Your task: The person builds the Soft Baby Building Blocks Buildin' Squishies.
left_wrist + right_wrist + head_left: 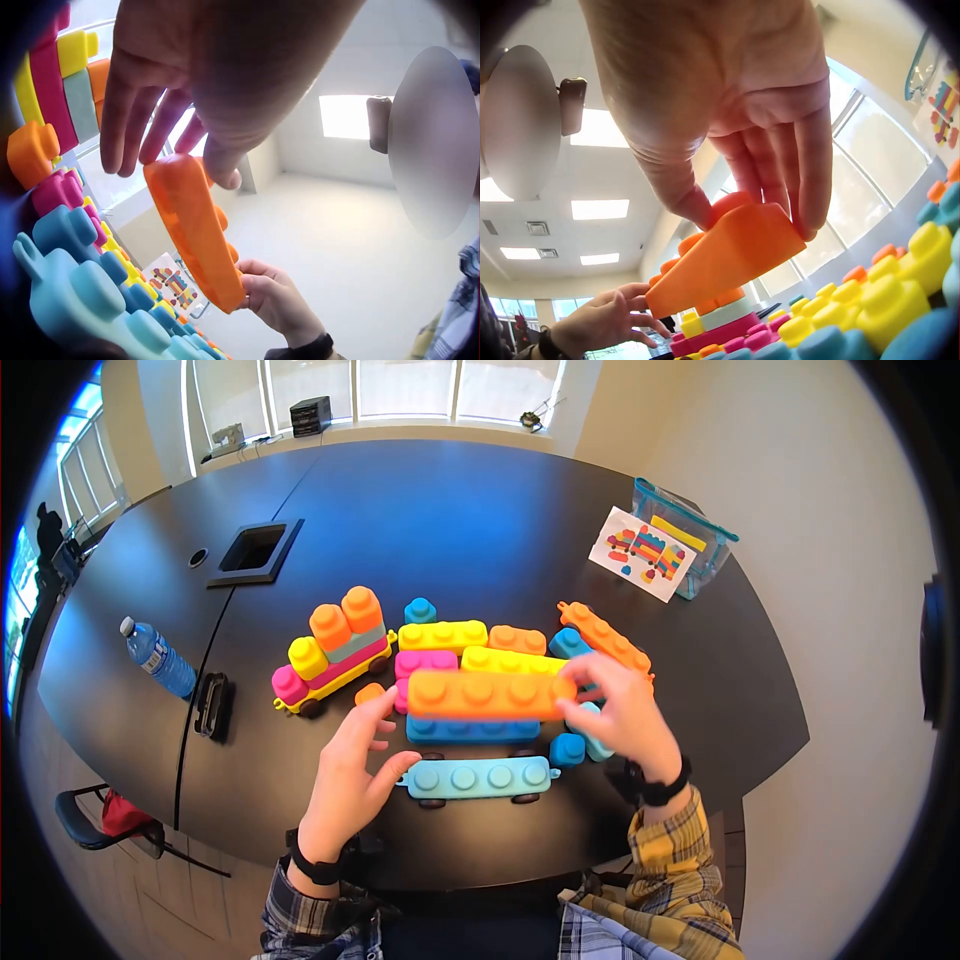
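Observation:
A long orange building block (480, 695) with a row of studs is raised above the other blocks. My right hand (625, 710) pinches its right end between thumb and fingers, as the right wrist view also shows. At the block's other end is my left hand (350, 775), its fingers spread and fingertips right at the end, thumb held apart. Below lies a light blue wheeled base (478, 778) with studs along its top. Behind that base, a long blue block (472, 731) is partly hidden by the orange one.
To the left stands a built wheeled car (335, 678) with stacked blocks. Yellow blocks (443, 635), pink blocks (425, 663) and an orange wheeled base (605, 635) lie behind my hands. A picture card (643, 553) leans on a clear pouch (705, 540); a water bottle (160, 658) and black case (213, 706) sit left.

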`<state>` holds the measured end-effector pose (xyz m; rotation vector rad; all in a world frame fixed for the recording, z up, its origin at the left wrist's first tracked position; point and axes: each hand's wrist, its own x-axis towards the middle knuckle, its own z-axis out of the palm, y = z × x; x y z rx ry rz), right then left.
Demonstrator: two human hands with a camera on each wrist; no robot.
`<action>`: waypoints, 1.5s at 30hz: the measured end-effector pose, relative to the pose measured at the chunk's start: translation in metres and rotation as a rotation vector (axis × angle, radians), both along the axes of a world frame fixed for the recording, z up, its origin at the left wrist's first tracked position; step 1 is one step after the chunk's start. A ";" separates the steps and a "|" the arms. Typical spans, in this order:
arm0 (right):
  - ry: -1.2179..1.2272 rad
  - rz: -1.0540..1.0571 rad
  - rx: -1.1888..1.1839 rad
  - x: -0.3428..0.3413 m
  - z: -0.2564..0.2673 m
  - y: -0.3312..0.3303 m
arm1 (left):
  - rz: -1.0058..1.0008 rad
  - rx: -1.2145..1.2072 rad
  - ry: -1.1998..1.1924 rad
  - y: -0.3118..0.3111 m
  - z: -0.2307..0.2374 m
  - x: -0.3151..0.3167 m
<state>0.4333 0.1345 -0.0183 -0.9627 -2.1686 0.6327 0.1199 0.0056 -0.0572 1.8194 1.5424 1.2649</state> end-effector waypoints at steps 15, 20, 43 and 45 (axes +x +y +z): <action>-0.047 0.023 -0.150 0.006 -0.037 -0.070 | -0.089 -0.176 0.130 -0.021 -0.012 0.000; -0.053 0.044 -0.161 0.008 -0.047 -0.070 | -0.091 -0.195 0.141 -0.022 -0.011 0.002; -0.201 0.067 -0.263 0.000 -0.047 -0.074 | -0.118 -0.182 0.188 -0.016 -0.012 -0.003; -0.168 0.093 -0.152 0.002 -0.051 -0.073 | -0.121 -0.178 0.177 -0.016 -0.013 -0.002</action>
